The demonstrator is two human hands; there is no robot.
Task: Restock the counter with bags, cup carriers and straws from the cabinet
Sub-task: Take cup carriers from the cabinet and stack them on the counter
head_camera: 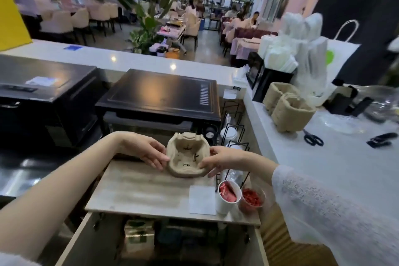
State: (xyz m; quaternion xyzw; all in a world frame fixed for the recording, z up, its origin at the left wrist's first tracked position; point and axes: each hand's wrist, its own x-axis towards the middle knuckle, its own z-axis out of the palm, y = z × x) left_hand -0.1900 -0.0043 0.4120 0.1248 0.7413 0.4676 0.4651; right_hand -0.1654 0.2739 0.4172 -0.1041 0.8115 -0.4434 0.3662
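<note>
From the head view, I hold a cup carrier (187,156) between both hands above the wooden shelf (146,190). My left hand (149,152) presses its left edge with fingers straight; my right hand (220,158) pinches its right rim. Its hollow faces up toward me, its long axis running away from me toward the black oven (159,97).

A pale wood-grain shelf top (140,192) carries a moulded brown pulp cup carrier (188,158), white paper slip (202,200) and white paper cup (226,197).
</note>
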